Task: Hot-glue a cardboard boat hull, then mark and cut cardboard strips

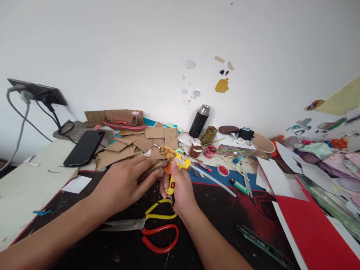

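Observation:
My right hand [181, 187] is wrapped around the handle of a yellow hot glue gun [182, 161]. Its scorched, brown-stained front points up and left, and a clear glue stick [216, 181] trails from its back. Just left of it, my left hand [126, 182] pinches a small brown piece of cardboard [150, 168], mostly hidden by the fingers. Below both hands, scissors [143, 224] with one yellow and one red handle lie on the black mat [208, 232].
Cut cardboard pieces [120, 148] and a small red boat model [125, 125] lie behind my hands. A black phone [84, 148] is at left. A black flask [199, 122], paint jars [195, 149], a green lighter [239, 186] and a utility knife [261, 243] are rightward.

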The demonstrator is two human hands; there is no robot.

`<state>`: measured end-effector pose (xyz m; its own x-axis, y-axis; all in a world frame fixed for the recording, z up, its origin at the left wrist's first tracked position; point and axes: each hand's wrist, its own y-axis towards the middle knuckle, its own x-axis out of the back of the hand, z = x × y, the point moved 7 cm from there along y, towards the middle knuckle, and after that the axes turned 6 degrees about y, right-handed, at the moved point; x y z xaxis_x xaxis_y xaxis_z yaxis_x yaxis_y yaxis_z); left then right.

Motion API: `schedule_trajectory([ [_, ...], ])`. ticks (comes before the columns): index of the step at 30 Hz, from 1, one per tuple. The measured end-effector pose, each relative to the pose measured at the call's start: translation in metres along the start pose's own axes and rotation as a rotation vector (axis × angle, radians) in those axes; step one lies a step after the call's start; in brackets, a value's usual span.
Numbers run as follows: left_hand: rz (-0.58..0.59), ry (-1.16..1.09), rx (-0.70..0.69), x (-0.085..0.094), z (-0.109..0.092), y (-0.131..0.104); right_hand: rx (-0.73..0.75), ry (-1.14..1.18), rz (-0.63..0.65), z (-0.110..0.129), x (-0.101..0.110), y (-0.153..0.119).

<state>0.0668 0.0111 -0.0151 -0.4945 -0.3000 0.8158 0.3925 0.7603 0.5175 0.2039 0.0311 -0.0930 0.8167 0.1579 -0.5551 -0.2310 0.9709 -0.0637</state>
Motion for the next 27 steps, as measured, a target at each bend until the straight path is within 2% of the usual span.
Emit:
schedule_trajectory([
  [7, -0.014, -0.031, 0.014, 0.002, 0.002, 0.0, -0.028, -0.036, 0.005, -0.006, 0.0, 0.002],
  [19, -0.057, 0.059, -0.107, 0.007, -0.012, 0.001, -0.048, -0.017, -0.033, -0.01, 0.003, 0.002],
  [27, -0.041, 0.084, -0.111, 0.004, -0.012, 0.002, -0.033, -0.011, -0.058, -0.009, 0.003, 0.002],
])
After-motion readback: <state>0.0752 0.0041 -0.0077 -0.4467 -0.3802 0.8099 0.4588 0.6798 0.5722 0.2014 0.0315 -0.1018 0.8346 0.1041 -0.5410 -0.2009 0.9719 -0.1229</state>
